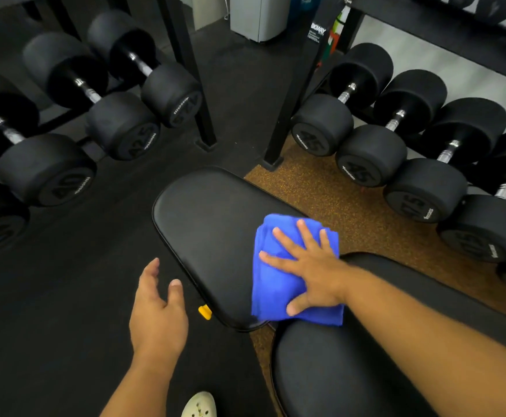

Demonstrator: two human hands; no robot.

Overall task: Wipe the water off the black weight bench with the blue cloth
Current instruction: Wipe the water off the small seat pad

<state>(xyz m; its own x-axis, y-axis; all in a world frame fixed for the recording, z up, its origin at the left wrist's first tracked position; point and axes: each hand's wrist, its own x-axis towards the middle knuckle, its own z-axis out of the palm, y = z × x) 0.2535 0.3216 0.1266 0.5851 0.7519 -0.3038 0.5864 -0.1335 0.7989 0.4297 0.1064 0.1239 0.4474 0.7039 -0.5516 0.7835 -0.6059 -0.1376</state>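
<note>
While I watch from the head camera, this is how the job reads to me:

Blue cloth: folded microfibre cloth (278,284), lying flat on the near right corner of the black weight bench (203,224), its near edge over the gap to the second pad (351,371).

Right hand: my right hand (311,272) lies palm-down on the cloth, fingers straight and spread, pressing it to the bench; nothing is pinched.

Left hand: my left hand (157,311) hangs off the bench's left edge above the black floor mat, fingers loosely curled, holding nothing.

Cloth handling: I judge it soft, light and limp, so it will bunch or slide under the palm unless pressure stays even; a flat palm in its middle suits wiping, and a pinch at a folded edge would suit lifting.

Bench handling: the pad looks smooth, glossy vinyl, firm with slight give, and probably slick where wet; too heavy to shift under a wipe.

Water: I cannot make out droplets on the bench; only sheen.

Work left: the far rounded end of the bench is uncovered by the cloth.

Beside the bench: a yellow adjustment tab (205,312) sits under its left near edge; racked dumbbells (122,127) stand well beyond it.
</note>
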